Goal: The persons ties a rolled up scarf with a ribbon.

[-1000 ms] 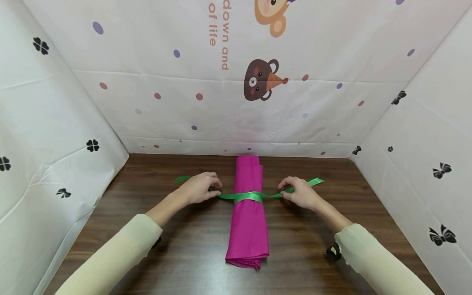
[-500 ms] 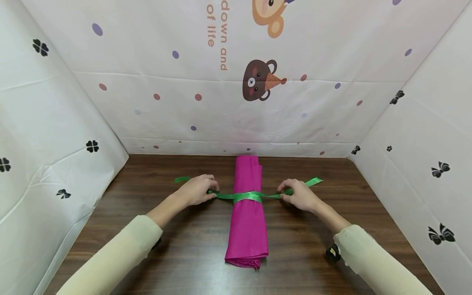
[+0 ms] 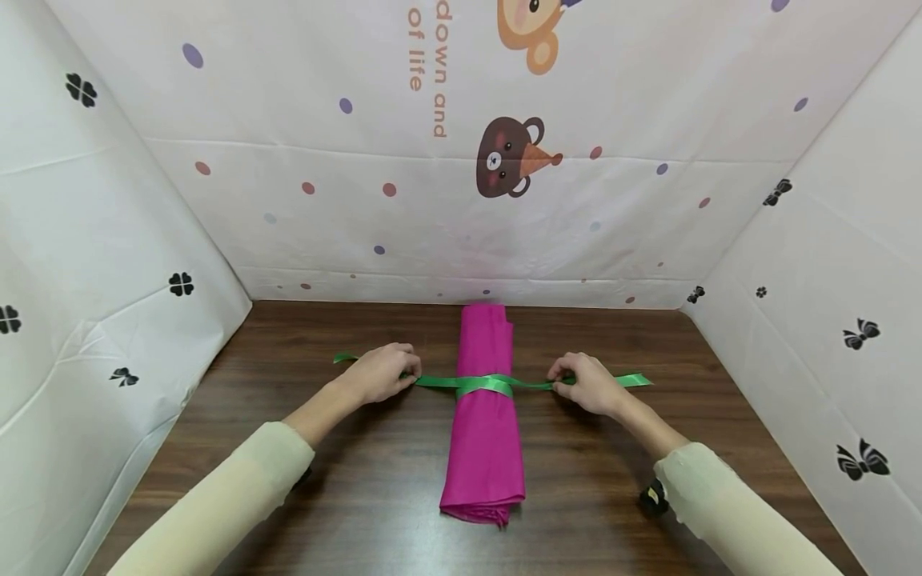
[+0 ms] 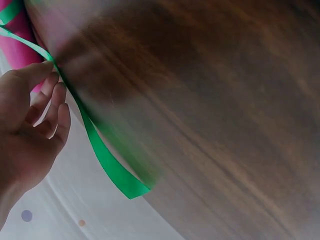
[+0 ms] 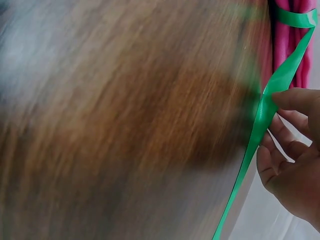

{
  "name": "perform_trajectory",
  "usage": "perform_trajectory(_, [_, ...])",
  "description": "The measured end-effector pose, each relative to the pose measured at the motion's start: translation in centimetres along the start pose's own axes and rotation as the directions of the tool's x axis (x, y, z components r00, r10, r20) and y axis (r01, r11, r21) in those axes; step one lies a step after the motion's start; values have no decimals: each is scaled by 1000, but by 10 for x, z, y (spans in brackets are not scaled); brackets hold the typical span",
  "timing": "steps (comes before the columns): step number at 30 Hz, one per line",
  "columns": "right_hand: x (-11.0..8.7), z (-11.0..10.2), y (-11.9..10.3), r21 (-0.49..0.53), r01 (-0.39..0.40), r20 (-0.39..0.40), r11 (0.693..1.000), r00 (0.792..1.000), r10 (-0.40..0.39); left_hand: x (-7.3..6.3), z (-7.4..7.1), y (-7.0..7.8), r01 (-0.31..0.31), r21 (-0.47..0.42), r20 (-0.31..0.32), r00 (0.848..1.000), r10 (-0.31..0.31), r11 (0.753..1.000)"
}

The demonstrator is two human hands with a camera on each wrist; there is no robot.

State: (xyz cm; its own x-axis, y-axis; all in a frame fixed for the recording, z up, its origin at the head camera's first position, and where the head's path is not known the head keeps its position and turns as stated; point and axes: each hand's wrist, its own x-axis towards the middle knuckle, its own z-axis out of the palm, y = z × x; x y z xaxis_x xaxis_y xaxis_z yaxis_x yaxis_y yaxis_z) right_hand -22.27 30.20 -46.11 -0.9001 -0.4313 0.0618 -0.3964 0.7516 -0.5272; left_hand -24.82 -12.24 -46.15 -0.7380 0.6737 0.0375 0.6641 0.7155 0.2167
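A magenta cloth [image 3: 484, 456], folded into a long roll, lies lengthwise on the table with a green ribbon [image 3: 484, 384] wrapped around its middle. Where the ribbon crosses on top, its two ends run out to the sides. My left hand [image 3: 380, 374] pinches the left end between thumb and fingertips; the loose tail of the ribbon [image 4: 102, 155] hangs past the fingers in the left wrist view. On the other side my right hand [image 3: 589, 384] pinches the right end, whose tail sticks out beyond the hand. In the right wrist view the thumb presses on the ribbon [image 5: 267, 107].
The dark wood table [image 3: 302, 512] is bordered by a white printed back sheet [image 3: 302, 224] with dots and bears. White side sheets [image 3: 94, 240] with black clovers and bows stand left and right. The roll's far end reaches near the back sheet.
My left hand has shifted slightly left along with its ribbon end. The right hand has lowered a little, and the ribbon's right tail now lies lower and farther right. The cloth roll stays put.
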Motion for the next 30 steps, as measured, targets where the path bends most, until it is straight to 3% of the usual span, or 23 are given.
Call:
perform_trajectory(7, [-4, -3, 3, -23, -9, -29, 1000, 1000, 8, -1, 2, -1, 32, -15, -17, 999, -33, 999])
perform_trajectory(18, [-6, -3, 8, -64, -6, -94, 998, 996, 0, 1, 3, -1, 3, -27, -34, 999, -4, 1000])
perform_trajectory(30, [-9, -5, 5, 22, -48, -51, 999, 998, 49, -1, 7, -2, -2, -11, -85, 996, 1, 1000])
